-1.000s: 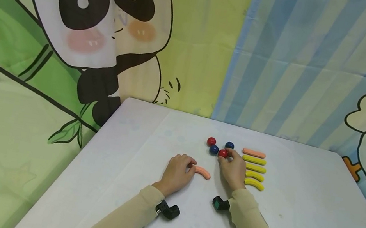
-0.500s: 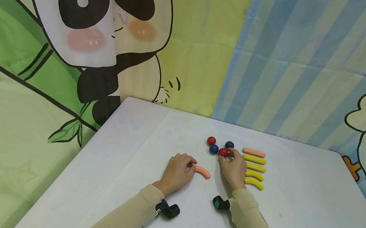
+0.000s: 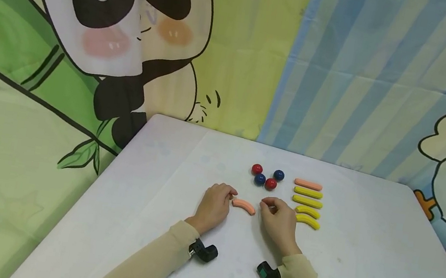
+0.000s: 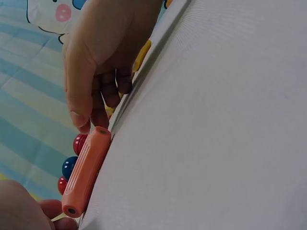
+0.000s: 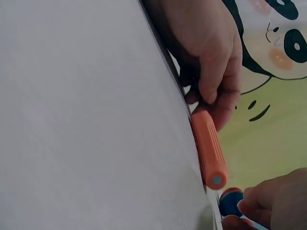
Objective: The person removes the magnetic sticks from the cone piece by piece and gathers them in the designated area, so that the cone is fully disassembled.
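A curved orange magnetic rod (image 3: 244, 206) lies on the white table between both hands. In the left wrist view, metal dots show in the ends of the rod (image 4: 87, 172). My left hand (image 3: 212, 208) rests beside its left end, fingers loosely bent and not around it; whether a fingertip touches it I cannot tell. Just off the right end is my right hand (image 3: 280, 223), thumb and index finger close together with nothing visible between them. Beyond the hands sit two red balls (image 3: 270, 184) and two blue balls (image 3: 259, 179) in a loose cluster.
To the right, a column of rods lies stacked: a straight orange rod (image 3: 308, 184) at the back, two straight yellow rods (image 3: 307, 202), then two curved yellow rods (image 3: 308, 221), partly behind the right hand. A printed panda curtain (image 3: 244, 55) hangs behind the table's far edge.
My right hand has left the near red ball and come back toward me, beside the curved orange rod. My left hand has shifted slightly, uncovering the rod's left end. The balls stay clustered.
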The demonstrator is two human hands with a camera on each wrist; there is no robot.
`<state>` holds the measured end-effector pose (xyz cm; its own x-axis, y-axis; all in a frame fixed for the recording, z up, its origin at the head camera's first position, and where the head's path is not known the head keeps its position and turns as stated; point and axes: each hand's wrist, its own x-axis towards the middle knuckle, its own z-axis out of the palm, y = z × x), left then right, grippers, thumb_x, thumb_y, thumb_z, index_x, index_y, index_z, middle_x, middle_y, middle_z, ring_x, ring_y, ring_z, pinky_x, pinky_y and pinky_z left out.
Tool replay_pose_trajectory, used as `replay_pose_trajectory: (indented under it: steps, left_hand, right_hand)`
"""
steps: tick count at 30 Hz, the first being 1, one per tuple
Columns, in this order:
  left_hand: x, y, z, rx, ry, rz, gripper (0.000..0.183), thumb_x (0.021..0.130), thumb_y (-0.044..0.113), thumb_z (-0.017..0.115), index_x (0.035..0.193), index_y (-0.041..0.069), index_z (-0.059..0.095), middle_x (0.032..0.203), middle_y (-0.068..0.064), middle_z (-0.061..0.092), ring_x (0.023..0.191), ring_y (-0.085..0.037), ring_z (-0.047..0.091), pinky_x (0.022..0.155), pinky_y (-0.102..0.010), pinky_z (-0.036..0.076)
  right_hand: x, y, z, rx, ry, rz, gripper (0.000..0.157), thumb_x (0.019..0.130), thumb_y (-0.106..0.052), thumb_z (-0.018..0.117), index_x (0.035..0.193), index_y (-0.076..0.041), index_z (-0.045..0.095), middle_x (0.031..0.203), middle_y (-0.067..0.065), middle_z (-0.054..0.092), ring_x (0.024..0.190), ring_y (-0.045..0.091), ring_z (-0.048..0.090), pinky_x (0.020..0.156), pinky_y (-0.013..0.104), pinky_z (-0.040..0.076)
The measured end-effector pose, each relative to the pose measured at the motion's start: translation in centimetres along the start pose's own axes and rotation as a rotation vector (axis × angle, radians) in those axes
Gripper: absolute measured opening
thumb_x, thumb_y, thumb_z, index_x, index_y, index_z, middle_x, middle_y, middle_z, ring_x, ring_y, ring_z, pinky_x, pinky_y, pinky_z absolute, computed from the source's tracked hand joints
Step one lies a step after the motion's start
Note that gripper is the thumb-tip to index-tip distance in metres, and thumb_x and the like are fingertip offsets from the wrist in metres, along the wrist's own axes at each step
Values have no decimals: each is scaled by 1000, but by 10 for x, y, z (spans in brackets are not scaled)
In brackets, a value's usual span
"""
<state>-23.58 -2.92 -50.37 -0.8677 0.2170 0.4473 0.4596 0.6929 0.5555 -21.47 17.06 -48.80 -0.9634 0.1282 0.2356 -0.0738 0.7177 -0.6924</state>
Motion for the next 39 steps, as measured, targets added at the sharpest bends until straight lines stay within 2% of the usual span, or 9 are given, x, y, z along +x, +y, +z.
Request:
replay_pose_trajectory:
  steps: [5,9,15,22,31,39]
  left_hand:
    - [3,-1,-1,0,32,16,21,90,-3,54,98,11,68,85,0,63,79,-19,55,73,-33,46]
    - [1,-3,1,8,35,13,19,90,0,57,98,12,69,85,1,63,80,-17,56,73,-32,47]
    - [-1,-5,4,4,13,-7,20,89,-1,58,99,13,69,85,2,62,81,-17,56,73,-31,47]
    - [0,-4,4,1,36,9,23,88,-3,56,98,13,68,83,2,62,79,-17,56,73,-32,47]
    - [0,-4,5,0,30,-9,23,88,-3,56,99,13,69,84,2,62,80,-17,56,74,-32,47]
    - [0,-2,3,-14,31,-6,23,88,-4,55,98,12,69,83,1,62,80,-18,55,74,-33,47]
  right_hand:
    - [-11,-8,8,-33,-68,-86,26,85,-30,76,104,-12,73,82,-1,63,72,15,52,65,31,42]
    - [-16,-8,14,-57,-81,-89,29,81,-30,79,102,-12,72,82,-1,60,71,14,49,65,30,40]
    - [-20,-4,19,-65,-37,-123,21,82,-24,79,98,-12,73,80,-2,60,68,13,49,63,29,40]
    - [-20,-3,16,-28,24,-167,19,83,-20,79,98,-9,73,84,3,62,69,15,49,62,30,39]
    - [-21,0,6,1,38,-127,19,84,-20,78,100,-12,75,91,0,69,76,14,56,67,30,45]
    - [-27,11,-17,-34,38,-54,20,84,-19,78,102,-11,75,93,2,71,79,16,58,69,31,46]
